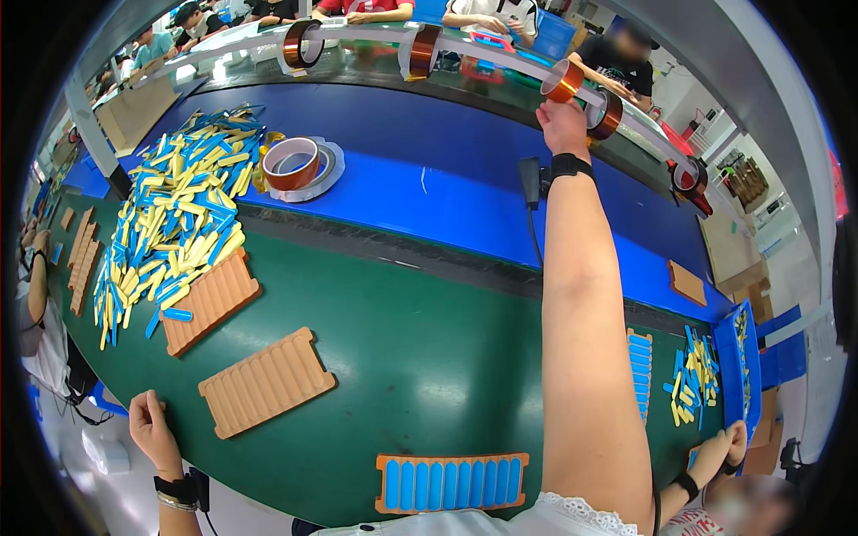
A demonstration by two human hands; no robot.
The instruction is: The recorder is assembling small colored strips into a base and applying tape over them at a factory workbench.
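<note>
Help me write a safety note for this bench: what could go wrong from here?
The right hand is up at an amber tape roll on the rail, close to a second roll, so it might bump that one.
The tray filled with blue strips lies near the edge of the table, beside the person's white clothing, and could be nudged.
Loose strips are heaped up, some on a brown tray; a knock might scatter them.

Across counter (429, 357), person in red shirt (380, 11), person in black top (623, 70). Near back, between them, blue bin (554, 34). At left, tan panel (138, 114) standing beside grey post (87, 129). On pale floor (143, 491), white object (107, 453), kind unclear.
</note>
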